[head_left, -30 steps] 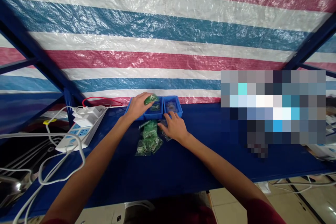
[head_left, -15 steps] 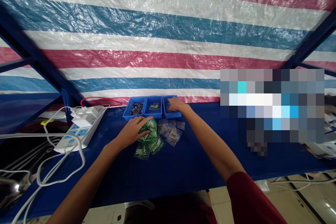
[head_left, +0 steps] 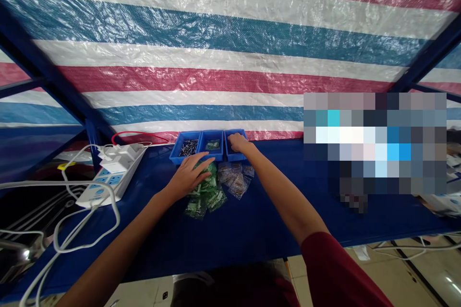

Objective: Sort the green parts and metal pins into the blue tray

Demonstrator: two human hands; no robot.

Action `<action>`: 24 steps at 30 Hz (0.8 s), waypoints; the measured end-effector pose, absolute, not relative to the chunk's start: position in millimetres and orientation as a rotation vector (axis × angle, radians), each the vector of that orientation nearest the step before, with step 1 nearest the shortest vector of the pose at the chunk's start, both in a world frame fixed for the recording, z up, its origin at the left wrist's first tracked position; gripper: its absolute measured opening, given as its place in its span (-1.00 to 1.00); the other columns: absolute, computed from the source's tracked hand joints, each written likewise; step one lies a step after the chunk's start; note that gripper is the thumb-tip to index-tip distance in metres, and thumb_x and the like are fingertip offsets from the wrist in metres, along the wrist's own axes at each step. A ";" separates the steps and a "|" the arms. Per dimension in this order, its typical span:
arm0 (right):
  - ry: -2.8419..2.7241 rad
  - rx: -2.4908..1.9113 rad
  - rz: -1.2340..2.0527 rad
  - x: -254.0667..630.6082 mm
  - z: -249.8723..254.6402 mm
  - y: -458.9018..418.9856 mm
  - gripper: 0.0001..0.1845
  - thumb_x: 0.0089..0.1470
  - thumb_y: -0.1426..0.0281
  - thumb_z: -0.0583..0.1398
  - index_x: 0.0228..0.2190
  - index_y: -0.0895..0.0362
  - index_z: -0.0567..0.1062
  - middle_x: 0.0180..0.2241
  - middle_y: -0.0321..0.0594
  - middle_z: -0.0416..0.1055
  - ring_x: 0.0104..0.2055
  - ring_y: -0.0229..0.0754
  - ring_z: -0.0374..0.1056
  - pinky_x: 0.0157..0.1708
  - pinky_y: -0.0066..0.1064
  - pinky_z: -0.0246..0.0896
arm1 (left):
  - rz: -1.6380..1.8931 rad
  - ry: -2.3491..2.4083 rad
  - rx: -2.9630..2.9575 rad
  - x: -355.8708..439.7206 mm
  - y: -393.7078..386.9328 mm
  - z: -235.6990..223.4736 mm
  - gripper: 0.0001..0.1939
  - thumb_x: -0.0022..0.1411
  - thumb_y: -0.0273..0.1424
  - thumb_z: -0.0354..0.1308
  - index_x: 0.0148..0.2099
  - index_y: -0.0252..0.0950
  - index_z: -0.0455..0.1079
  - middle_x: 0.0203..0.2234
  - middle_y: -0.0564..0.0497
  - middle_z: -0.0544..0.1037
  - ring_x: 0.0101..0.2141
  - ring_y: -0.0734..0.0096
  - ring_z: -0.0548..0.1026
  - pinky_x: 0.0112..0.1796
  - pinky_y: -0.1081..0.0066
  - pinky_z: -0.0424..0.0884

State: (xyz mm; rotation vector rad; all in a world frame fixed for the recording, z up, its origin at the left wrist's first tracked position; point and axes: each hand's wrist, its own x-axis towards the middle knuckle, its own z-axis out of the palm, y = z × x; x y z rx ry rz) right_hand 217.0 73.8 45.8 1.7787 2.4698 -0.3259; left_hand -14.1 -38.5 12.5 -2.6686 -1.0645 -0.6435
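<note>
My left hand point(head_left: 190, 175) lies with its fingers spread over a pile of small green plastic bags point(head_left: 205, 194), touching its top. Inside the right blue bin point(head_left: 236, 157) is my right hand point(head_left: 237, 143), its fingers curled downward. Whatever is between those fingertips is too small to make out. The left blue bin point(head_left: 175, 152) holds many small metal screws point(head_left: 189, 147). A few little greenish packets point(head_left: 212, 144) lie in the middle blue bin point(head_left: 212, 157). Just in front of the right bin are several clear bags point(head_left: 237, 180) with small brownish pieces in them.
A white power strip point(head_left: 118, 180) with plugged-in white adapters stands on the left of the blue table point(head_left: 230, 235). White cables point(head_left: 115, 216) loop over its left end. Striped plastic sheeting point(head_left: 216, 74) hangs behind. The area at the right is pixelated.
My left hand has lifted slightly and shifted back over the green bags, its fingers still spread. My right hand stays in the right bin, with its fingers drawn more closely together.
</note>
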 end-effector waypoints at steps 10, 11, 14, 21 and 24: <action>2.578 2.060 -0.324 224.8 44.2 63.9 -0.62 0.08 0.68 0.10 -0.12 0.24 0.57 -0.07 0.01 0.50 0.05 -0.07 0.39 0.07 -0.39 0.22 | -0.373 -1.436 -2.703 13.3 57.5 43.1 -0.60 0.30 -0.33 0.04 0.15 -0.25 0.36 0.05 -0.14 0.47 0.13 0.10 0.34 0.15 0.13 0.21; 2.590 2.088 -0.322 226.4 47.2 63.2 -0.61 0.08 0.68 0.09 -0.12 0.25 0.58 -0.08 0.01 0.51 0.04 -0.07 0.39 0.07 -0.39 0.23 | -0.255 -1.470 -2.723 15.9 65.2 41.8 -0.58 0.27 -0.31 0.08 0.16 -0.25 0.36 0.07 -0.15 0.46 0.14 0.09 0.34 0.15 0.13 0.20; 2.645 2.149 -0.299 231.7 59.1 59.0 -0.55 0.05 0.70 0.07 -0.10 0.23 0.59 -0.06 -0.03 0.51 0.05 -0.08 0.38 0.08 -0.40 0.22 | 0.079 -1.485 -2.772 22.7 80.3 36.9 -0.54 0.22 -0.24 0.14 0.17 -0.19 0.36 0.08 -0.13 0.47 0.14 0.08 0.34 0.19 0.12 0.13; 2.860 1.767 -0.806 245.6 87.7 29.7 -0.60 -0.10 0.65 0.26 -0.18 0.18 0.63 -0.20 -0.17 0.57 -0.18 -0.10 0.49 -0.10 -0.42 0.35 | 0.325 -1.457 -2.721 29.8 100.9 37.9 -0.47 0.13 -0.21 0.19 0.15 -0.21 0.39 0.03 -0.13 0.52 0.06 0.10 0.43 0.17 0.19 0.13; 2.882 1.522 -1.039 253.1 90.8 23.4 -0.50 -0.12 0.68 0.25 -0.10 0.13 0.59 -0.15 -0.22 0.55 -0.19 -0.17 0.48 -0.16 -0.47 0.35 | 0.287 -1.437 -2.700 30.6 104.4 36.8 -0.58 0.16 -0.29 0.13 0.07 -0.22 0.45 -0.04 -0.09 0.57 0.00 0.18 0.47 0.12 0.26 0.20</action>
